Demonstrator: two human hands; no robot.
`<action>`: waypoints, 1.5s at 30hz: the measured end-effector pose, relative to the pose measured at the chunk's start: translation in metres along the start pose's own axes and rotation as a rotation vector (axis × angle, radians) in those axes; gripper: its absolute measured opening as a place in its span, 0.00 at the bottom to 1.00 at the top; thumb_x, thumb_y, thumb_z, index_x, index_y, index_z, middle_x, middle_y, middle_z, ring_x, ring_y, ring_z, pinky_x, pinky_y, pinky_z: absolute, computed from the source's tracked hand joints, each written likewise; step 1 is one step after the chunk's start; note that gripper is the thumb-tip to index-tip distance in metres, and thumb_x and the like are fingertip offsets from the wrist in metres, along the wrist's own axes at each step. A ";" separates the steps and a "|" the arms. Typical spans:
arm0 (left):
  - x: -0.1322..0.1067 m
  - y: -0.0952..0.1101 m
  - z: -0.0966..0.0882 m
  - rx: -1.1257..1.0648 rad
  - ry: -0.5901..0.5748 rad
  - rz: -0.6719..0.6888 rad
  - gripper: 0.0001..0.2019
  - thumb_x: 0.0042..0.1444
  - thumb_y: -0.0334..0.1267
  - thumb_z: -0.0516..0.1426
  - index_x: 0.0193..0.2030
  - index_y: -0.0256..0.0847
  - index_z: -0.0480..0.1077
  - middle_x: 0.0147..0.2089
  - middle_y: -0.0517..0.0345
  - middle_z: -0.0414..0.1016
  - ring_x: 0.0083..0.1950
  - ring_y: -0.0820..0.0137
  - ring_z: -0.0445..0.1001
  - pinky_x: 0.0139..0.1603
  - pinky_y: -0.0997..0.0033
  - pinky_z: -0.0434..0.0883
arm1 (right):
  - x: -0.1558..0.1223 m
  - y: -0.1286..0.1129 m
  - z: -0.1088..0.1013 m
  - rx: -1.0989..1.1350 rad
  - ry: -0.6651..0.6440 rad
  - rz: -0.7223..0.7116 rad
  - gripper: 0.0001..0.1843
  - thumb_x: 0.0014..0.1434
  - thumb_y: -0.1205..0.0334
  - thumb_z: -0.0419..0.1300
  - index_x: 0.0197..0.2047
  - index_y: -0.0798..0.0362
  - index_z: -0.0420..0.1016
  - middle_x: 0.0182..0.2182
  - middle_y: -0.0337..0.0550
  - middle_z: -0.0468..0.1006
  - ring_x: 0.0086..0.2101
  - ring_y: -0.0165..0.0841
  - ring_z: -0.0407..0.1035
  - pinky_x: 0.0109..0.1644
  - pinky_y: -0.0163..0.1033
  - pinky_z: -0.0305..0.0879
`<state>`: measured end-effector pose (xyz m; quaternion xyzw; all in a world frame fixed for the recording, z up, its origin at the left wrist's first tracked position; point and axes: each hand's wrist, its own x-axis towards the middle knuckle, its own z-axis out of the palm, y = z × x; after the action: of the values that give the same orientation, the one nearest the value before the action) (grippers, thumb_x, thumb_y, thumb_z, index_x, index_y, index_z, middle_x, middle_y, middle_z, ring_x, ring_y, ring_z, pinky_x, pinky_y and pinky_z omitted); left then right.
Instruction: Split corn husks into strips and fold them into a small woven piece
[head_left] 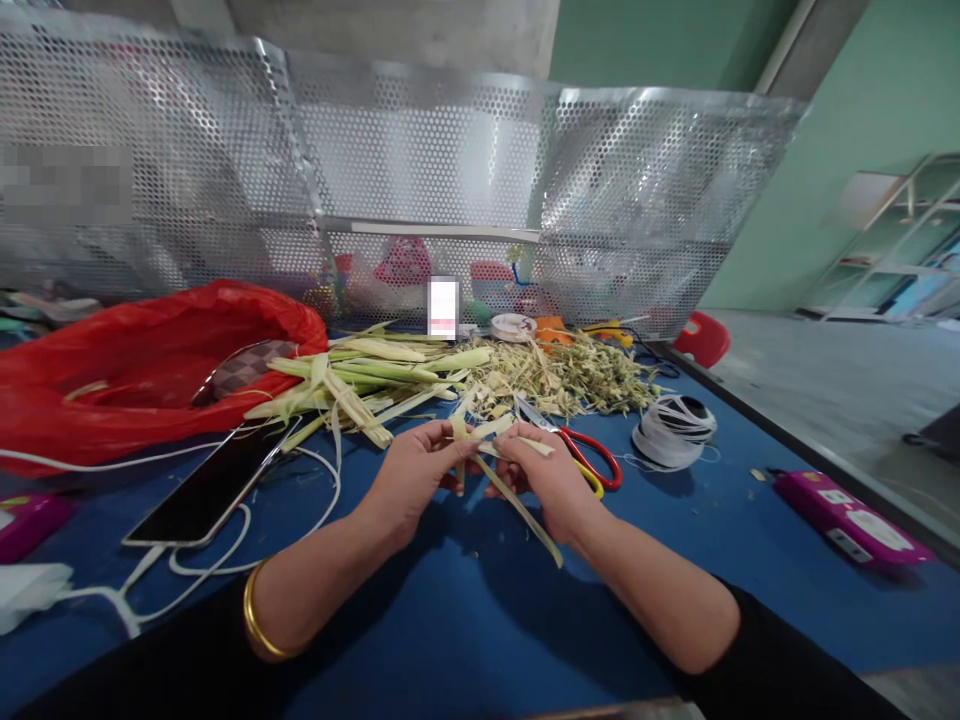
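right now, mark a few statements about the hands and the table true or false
1. The left hand and the right hand both pinch pale leaf strips. True.
2. The scissors lie left of both hands. False: they lie on the table just right of the right hand.
3. A white cable runs to the phone. True.
4. The plastic bag is green. False: it is red.
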<state>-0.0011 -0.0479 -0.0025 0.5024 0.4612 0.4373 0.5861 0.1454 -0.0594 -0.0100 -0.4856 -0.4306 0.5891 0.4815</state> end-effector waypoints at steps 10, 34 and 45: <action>0.010 0.001 -0.009 -0.252 0.081 -0.161 0.10 0.42 0.37 0.66 0.28 0.34 0.72 0.23 0.61 0.70 0.22 0.80 0.66 0.16 0.83 0.55 | 0.005 -0.002 -0.015 -1.149 0.062 -1.129 0.16 0.56 0.72 0.54 0.48 0.51 0.70 0.43 0.48 0.73 0.46 0.39 0.66 0.50 0.47 0.62; -0.006 0.003 0.003 0.001 -0.177 -0.113 0.12 0.42 0.42 0.64 0.32 0.35 0.77 0.30 0.52 0.78 0.24 0.74 0.71 0.19 0.79 0.58 | 0.007 0.002 -0.015 -0.847 0.114 -0.603 0.12 0.60 0.60 0.52 0.25 0.51 0.59 0.19 0.33 0.61 0.22 0.28 0.55 0.27 0.33 0.49; -0.003 -0.001 0.003 0.054 0.003 -0.088 0.08 0.43 0.39 0.63 0.29 0.36 0.76 0.26 0.57 0.75 0.23 0.76 0.70 0.20 0.80 0.55 | 0.005 0.000 -0.016 -0.910 0.038 -0.621 0.09 0.60 0.59 0.54 0.29 0.51 0.66 0.22 0.35 0.68 0.24 0.28 0.59 0.28 0.33 0.51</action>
<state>0.0019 -0.0513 -0.0028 0.4966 0.4952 0.3994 0.5905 0.1608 -0.0541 -0.0137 -0.5053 -0.7561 0.1648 0.3820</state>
